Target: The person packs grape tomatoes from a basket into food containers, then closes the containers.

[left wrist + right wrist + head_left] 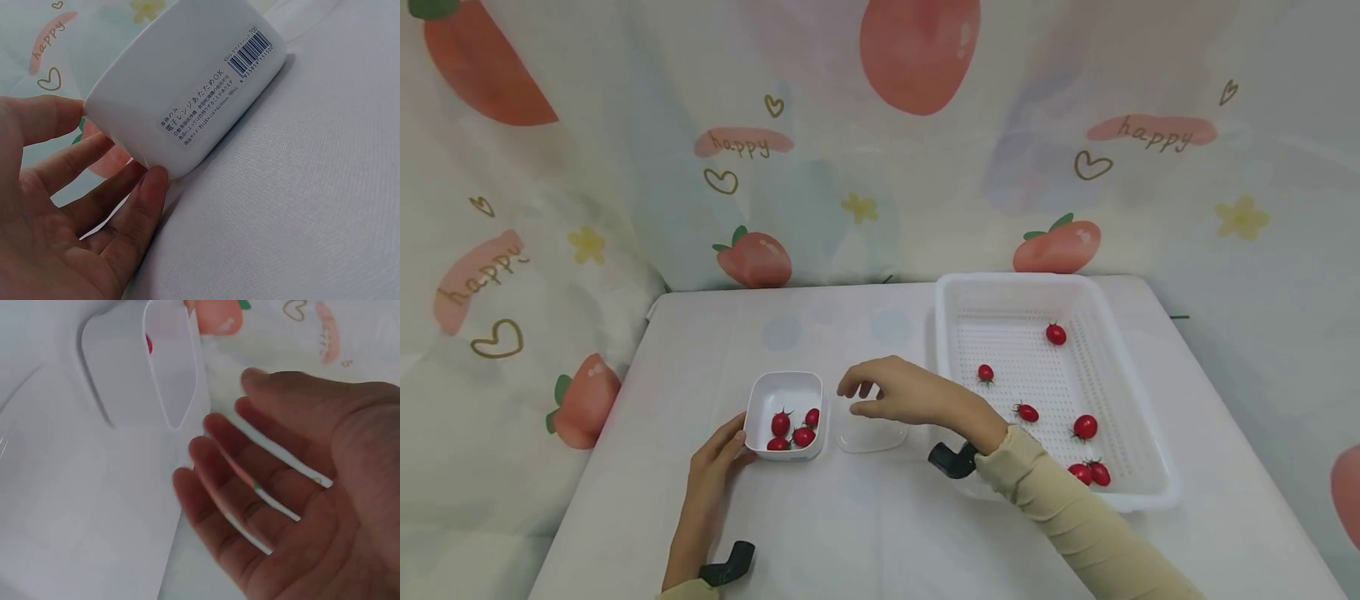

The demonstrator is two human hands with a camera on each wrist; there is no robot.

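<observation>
On our left, the left hand (718, 454) spreads its fingers, tips touching the side of a white square plastic container (766, 400) holding four cherry tomatoes (780, 423). Just right of it, we see a transparent lid (872, 439) on the table (820, 533), beneath the empty right hand (902, 392), fingers loosely extended. Farther right, we find six more tomatoes in a white perforated basket (1015, 298).

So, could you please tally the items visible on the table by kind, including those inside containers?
Red tomatoes: 10 (4 in the container, 6 in the basket)
White container: 1
White basket: 1
Clear lid: 1
Total: 13
</observation>
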